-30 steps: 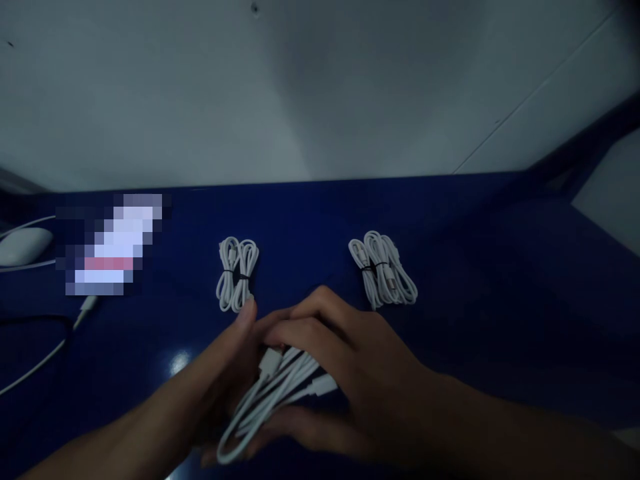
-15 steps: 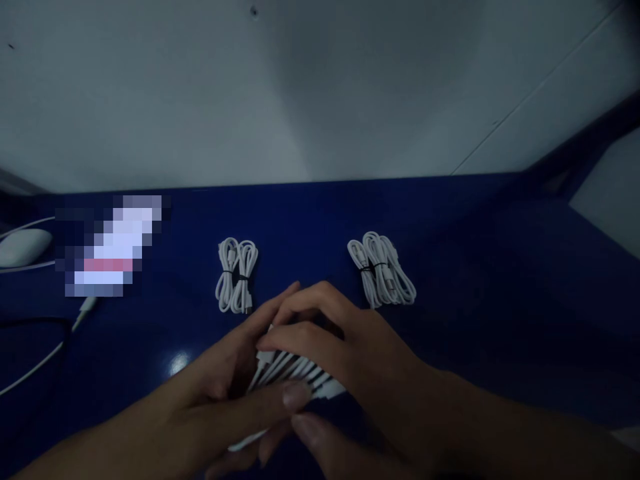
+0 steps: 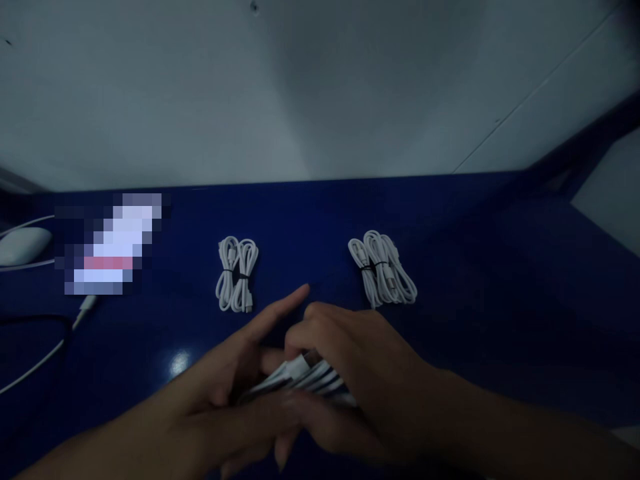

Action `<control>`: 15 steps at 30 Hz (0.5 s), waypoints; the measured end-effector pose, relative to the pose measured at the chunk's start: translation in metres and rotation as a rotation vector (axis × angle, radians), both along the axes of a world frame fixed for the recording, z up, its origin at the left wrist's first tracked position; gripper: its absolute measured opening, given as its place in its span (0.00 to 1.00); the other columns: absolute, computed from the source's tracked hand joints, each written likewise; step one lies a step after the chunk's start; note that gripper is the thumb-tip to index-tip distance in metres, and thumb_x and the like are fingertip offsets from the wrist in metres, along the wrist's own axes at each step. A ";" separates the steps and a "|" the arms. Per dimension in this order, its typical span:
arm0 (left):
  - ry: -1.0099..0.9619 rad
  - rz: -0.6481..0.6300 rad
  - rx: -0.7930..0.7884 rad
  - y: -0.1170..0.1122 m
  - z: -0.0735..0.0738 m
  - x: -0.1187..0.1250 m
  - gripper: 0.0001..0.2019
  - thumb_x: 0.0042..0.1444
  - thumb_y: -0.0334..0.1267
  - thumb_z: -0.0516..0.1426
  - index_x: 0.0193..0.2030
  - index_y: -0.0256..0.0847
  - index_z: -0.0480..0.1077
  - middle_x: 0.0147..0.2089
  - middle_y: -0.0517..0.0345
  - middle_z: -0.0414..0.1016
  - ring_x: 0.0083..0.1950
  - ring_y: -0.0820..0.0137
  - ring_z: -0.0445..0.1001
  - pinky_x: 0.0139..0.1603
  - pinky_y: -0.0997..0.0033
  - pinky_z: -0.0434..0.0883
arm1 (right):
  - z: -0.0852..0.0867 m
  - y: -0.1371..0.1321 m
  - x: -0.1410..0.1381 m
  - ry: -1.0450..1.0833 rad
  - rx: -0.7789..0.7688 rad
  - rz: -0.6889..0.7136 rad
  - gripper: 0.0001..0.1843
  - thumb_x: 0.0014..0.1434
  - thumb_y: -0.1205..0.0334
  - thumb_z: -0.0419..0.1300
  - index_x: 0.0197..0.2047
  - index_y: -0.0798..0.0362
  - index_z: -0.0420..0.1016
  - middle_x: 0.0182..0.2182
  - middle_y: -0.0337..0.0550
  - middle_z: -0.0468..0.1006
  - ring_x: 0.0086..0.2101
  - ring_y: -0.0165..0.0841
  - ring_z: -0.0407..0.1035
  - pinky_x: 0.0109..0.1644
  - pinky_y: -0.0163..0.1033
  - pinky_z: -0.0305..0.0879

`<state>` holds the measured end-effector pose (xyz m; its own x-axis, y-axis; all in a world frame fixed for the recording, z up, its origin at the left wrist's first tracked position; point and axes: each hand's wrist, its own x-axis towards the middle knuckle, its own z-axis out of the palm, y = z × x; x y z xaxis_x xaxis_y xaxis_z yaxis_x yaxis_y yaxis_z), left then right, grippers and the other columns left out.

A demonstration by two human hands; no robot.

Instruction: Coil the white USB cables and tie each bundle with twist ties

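Between my two hands, near the front of the blue table, is a white cable, coiled into several side-by-side strands with a connector on top. My left hand holds it from the left, thumb across the near side and index finger stretched forward. From the right, my right hand closes over the coil, fingers curled on its far side and thumb at the near side. Motion blurs the strands, and my hands hide part of them. Beyond my hands lie a left group of tied white cables and a right group.
A lit, pixelated phone-like device lies at the left with a white cable plug at its near end. A white mouse-shaped object sits farther left. Behind the blue table rises a pale wall.
My right hand's fingers have curled in around the coil, and its thumb has come up beside the left thumb. The cable has turned slightly. The tied cables on the table stay put.
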<state>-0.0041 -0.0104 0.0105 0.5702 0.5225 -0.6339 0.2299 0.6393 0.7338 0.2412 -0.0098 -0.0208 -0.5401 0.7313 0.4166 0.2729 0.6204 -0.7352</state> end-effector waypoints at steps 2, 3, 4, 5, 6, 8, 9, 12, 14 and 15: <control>0.045 -0.009 0.007 0.000 0.001 -0.003 0.46 0.72 0.53 0.69 0.88 0.75 0.47 0.37 0.58 0.87 0.32 0.71 0.76 0.31 0.78 0.72 | 0.001 -0.001 -0.002 0.002 0.063 -0.007 0.10 0.76 0.54 0.62 0.47 0.52 0.76 0.32 0.41 0.82 0.27 0.33 0.74 0.27 0.38 0.66; 0.047 -0.009 0.006 0.000 0.001 -0.004 0.46 0.73 0.54 0.68 0.88 0.75 0.48 0.39 0.57 0.88 0.34 0.69 0.78 0.32 0.77 0.74 | 0.001 -0.002 -0.003 0.009 0.094 -0.018 0.09 0.77 0.55 0.62 0.47 0.52 0.77 0.31 0.41 0.83 0.26 0.33 0.75 0.26 0.37 0.66; 0.043 -0.011 -0.001 0.000 0.002 -0.003 0.45 0.73 0.55 0.68 0.88 0.75 0.48 0.40 0.57 0.89 0.35 0.69 0.80 0.33 0.77 0.75 | 0.001 -0.003 -0.005 0.019 0.124 -0.040 0.07 0.76 0.58 0.62 0.46 0.51 0.77 0.30 0.39 0.83 0.25 0.31 0.74 0.25 0.36 0.65; 0.035 -0.015 -0.012 0.001 0.002 -0.002 0.45 0.73 0.55 0.68 0.88 0.75 0.48 0.41 0.56 0.89 0.35 0.69 0.80 0.34 0.77 0.75 | 0.000 -0.004 -0.006 0.035 0.158 -0.073 0.05 0.76 0.61 0.63 0.45 0.51 0.77 0.29 0.36 0.83 0.23 0.29 0.72 0.25 0.34 0.65; 0.018 -0.012 -0.018 0.002 0.003 0.001 0.45 0.73 0.56 0.68 0.88 0.75 0.49 0.41 0.57 0.89 0.34 0.70 0.78 0.34 0.77 0.74 | 0.000 -0.005 -0.008 0.054 0.200 -0.126 0.04 0.75 0.64 0.64 0.44 0.51 0.76 0.28 0.34 0.82 0.21 0.26 0.70 0.24 0.33 0.64; -0.039 -0.010 -0.022 0.005 0.005 0.007 0.42 0.72 0.56 0.68 0.86 0.72 0.54 0.38 0.60 0.87 0.30 0.73 0.72 0.29 0.79 0.68 | -0.001 -0.007 -0.010 0.089 0.284 -0.236 0.08 0.73 0.67 0.65 0.40 0.51 0.75 0.25 0.30 0.80 0.20 0.23 0.68 0.25 0.30 0.64; -0.072 -0.018 -0.018 0.007 0.007 0.010 0.38 0.72 0.55 0.68 0.84 0.69 0.61 0.37 0.61 0.85 0.28 0.75 0.68 0.28 0.79 0.65 | 0.000 -0.008 -0.010 0.097 0.318 -0.280 0.10 0.73 0.68 0.64 0.37 0.51 0.74 0.24 0.29 0.78 0.20 0.22 0.69 0.25 0.29 0.64; -0.124 -0.064 0.000 0.010 0.009 0.015 0.14 0.73 0.56 0.67 0.54 0.51 0.85 0.30 0.65 0.73 0.26 0.78 0.60 0.25 0.79 0.58 | 0.007 -0.010 -0.007 0.023 0.368 -0.326 0.17 0.76 0.69 0.61 0.31 0.52 0.71 0.20 0.28 0.72 0.18 0.21 0.65 0.22 0.29 0.59; -0.089 -0.100 0.029 0.010 0.009 0.015 0.19 0.73 0.58 0.66 0.39 0.45 0.84 0.27 0.67 0.66 0.25 0.78 0.56 0.26 0.78 0.56 | 0.013 -0.010 -0.003 -0.077 0.360 -0.367 0.20 0.78 0.69 0.58 0.30 0.52 0.69 0.20 0.28 0.70 0.17 0.20 0.61 0.21 0.30 0.55; -0.054 -0.104 0.076 0.008 0.008 0.013 0.19 0.73 0.58 0.66 0.40 0.46 0.85 0.27 0.66 0.66 0.25 0.78 0.56 0.26 0.78 0.57 | 0.017 -0.009 -0.001 -0.096 0.365 -0.374 0.21 0.79 0.69 0.57 0.30 0.52 0.69 0.20 0.28 0.69 0.16 0.20 0.60 0.20 0.30 0.53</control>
<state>0.0088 -0.0023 0.0182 0.6559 0.5043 -0.5617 0.2511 0.5559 0.7924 0.2404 -0.0185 -0.0042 -0.3184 0.6979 0.6415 0.5803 0.6786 -0.4503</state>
